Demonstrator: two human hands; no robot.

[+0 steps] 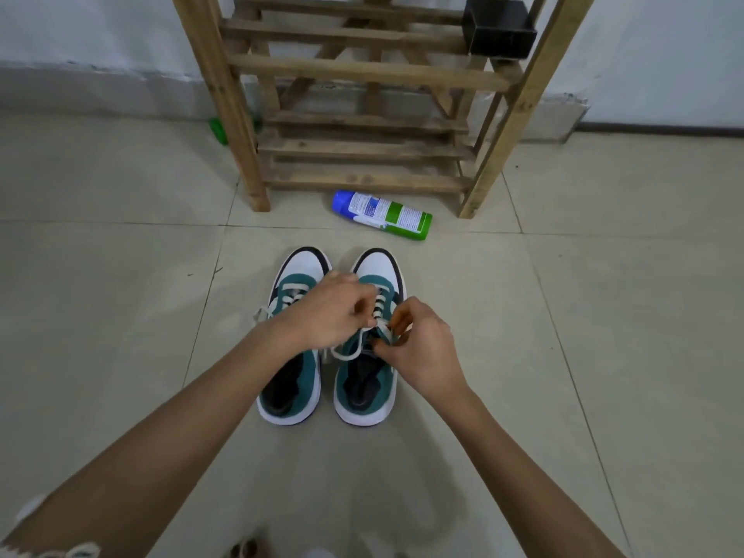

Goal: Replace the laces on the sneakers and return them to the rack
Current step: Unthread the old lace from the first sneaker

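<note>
Tying lace [345, 354] on right sneaker [377, 266]: left hand [331, 312] and right hand [423, 349] both pinching lace ends. Next, likely: snug knot, then pair to rack [362, 72].

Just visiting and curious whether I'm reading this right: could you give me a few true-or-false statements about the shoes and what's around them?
1. Both the left hand and the right hand pinch the lace of the sneaker on the right. True.
2. The spray can stands upright. False: it lies on its side on the floor.
3. Both sneakers sit on the rack. False: they stand on the floor before it.
4. A black box sits on the rack. True.
</note>
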